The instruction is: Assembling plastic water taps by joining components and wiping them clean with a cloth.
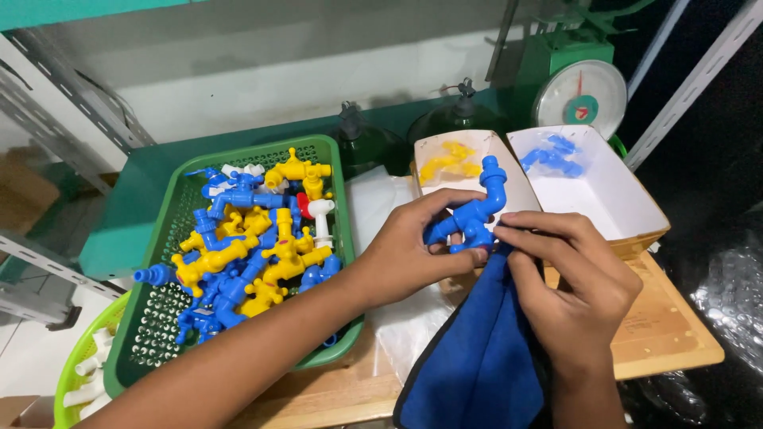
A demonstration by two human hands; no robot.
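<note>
Right now the left hand (409,250) grips a blue plastic tap (473,214) above the wooden table's (668,334) middle, while the right hand (568,278) pinches a blue cloth (477,357) against it — green basket (163,318) of taps at the left edge.

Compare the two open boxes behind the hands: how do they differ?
The left box holds yellow taps; the right box holds blue taps. The left box is partly hidden by the blue tap gripped in the left hand; the right box shows its white floor openly. Both are pale, open-topped and nearly empty, side by side.
</note>
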